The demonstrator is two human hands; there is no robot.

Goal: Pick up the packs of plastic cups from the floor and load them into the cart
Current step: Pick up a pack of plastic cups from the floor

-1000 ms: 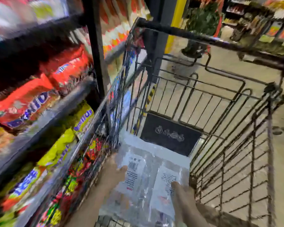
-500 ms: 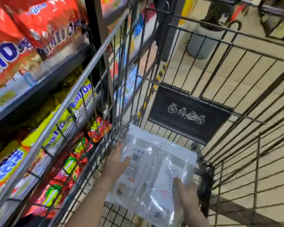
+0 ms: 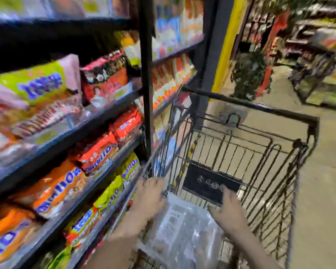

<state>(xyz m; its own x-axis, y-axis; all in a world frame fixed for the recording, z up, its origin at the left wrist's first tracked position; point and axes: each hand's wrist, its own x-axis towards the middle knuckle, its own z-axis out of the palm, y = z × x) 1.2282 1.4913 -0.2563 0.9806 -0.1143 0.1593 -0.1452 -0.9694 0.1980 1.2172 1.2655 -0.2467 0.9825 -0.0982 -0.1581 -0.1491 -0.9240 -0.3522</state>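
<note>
Left hand [image 3: 150, 199] and right hand [image 3: 228, 207], palms down with fingers spread, their grip released, reach into the wire cart [image 3: 275, 171]. Between and below them lies the clear pack of plastic cups [image 3: 179, 232], flat in the basket, long axis running away from the wearer.

Left hand [image 3: 149, 199], right hand [image 3: 228, 208] — fingers spread

Dark shelves [image 3: 89, 121] on the left, crammed with bright snack packs [image 3: 97, 152]; pale floor [image 3: 322, 171] stretches ahead, a yellow pillar [image 3: 227, 45] beside a potted plant [image 3: 248, 74].
</note>
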